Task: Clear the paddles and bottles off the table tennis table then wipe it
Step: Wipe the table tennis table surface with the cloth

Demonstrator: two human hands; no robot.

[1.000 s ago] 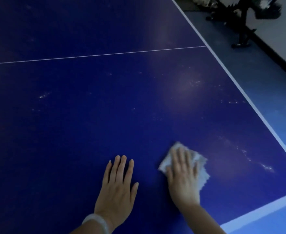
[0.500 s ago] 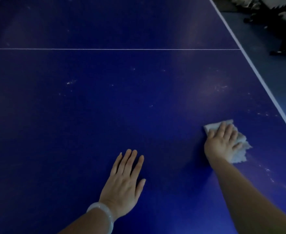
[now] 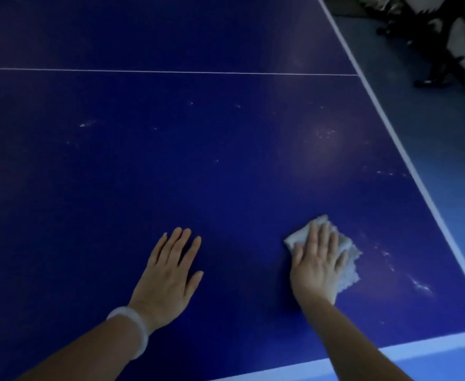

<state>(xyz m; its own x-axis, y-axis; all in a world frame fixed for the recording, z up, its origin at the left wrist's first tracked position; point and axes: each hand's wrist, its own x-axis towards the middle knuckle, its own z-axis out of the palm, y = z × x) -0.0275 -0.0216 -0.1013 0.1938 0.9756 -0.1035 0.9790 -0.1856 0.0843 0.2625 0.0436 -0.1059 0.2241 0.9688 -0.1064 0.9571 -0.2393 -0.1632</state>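
The dark blue table tennis table point(image 3: 170, 166) fills the view, with a thin white centre line across it and white bands along its right and near edges. My right hand point(image 3: 317, 264) presses flat on a crumpled white cloth point(image 3: 348, 261) near the table's front right corner. My left hand point(image 3: 169, 273) lies flat on the table with fingers together, a pale bangle on its wrist, holding nothing. Pale smears and specks mark the surface to the right of the cloth. No paddles or bottles show on the table.
Blue-grey floor runs along the table's right side. A dark metal frame or piece of equipment point(image 3: 442, 42) stands on the floor at the top right, next to a white wall.
My right hand has slid the cloth back toward me and to the left from its farther-right spot half a second ago. My left hand has stayed planted on the table.
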